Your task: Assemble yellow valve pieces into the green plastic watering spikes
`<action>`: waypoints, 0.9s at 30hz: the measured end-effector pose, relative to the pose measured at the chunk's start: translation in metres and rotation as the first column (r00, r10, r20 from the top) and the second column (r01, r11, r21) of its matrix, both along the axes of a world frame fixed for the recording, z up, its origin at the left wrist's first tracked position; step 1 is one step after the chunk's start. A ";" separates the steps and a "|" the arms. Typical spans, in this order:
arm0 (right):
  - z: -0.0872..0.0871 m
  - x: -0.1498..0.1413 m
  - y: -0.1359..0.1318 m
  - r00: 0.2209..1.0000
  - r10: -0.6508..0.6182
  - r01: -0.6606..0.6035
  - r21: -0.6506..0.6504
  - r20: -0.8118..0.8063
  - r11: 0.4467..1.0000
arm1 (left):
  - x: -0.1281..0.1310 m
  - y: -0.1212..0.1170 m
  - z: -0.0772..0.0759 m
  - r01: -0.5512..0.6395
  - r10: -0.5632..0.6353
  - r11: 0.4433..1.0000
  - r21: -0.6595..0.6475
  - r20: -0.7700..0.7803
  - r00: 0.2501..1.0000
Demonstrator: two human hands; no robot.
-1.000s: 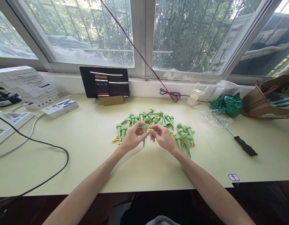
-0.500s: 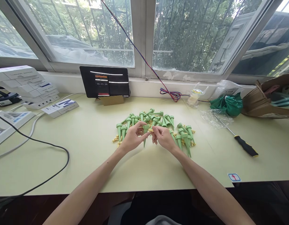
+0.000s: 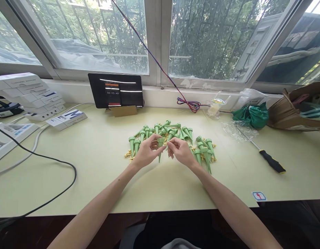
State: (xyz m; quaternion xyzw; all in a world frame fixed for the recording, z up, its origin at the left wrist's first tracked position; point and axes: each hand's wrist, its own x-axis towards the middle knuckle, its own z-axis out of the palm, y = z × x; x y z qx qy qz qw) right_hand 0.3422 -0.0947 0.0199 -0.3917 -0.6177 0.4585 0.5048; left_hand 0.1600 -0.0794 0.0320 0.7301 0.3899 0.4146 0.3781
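Note:
My left hand [image 3: 147,150] pinches a green watering spike [image 3: 160,149] between thumb and fingers, its ridged cap up and its pointed end down. Just to the right, my right hand [image 3: 181,149] has thumb and forefinger pressed together close to the spike's cap. Whatever those fingertips hold is too small and covered to make out now. Behind and beside both hands lies a loose heap of similar green spikes [image 3: 207,157], with small yellow valve pieces [image 3: 128,154] scattered among them.
A screwdriver [image 3: 272,162] lies at the right, near a green plastic bag [image 3: 253,116] and a cardboard box [image 3: 285,110]. A tablet [image 3: 97,91] showing a timer leans at the back. White boxes [image 3: 32,91] and a black cable [image 3: 63,162] occupy the left.
The yellow valve that showed between my right fingertips is now mostly out of sight. My right fingers have shifted slightly. My left hand keeps the spike almost in place.

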 end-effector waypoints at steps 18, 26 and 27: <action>-0.001 0.000 0.001 0.999 0.007 -0.007 -0.004 -0.034 1.000 | 0.001 0.000 -0.001 -0.010 0.010 1.000 -0.009 -0.025 1.000; 0.000 0.000 -0.001 0.993 0.000 0.003 -0.023 0.120 1.000 | 0.002 -0.001 -0.002 0.002 0.000 0.999 0.033 -0.063 0.998; 0.000 0.000 -0.001 0.993 -0.002 0.006 -0.031 0.122 1.000 | 0.002 -0.001 -0.002 0.006 -0.004 1.000 0.029 -0.056 0.998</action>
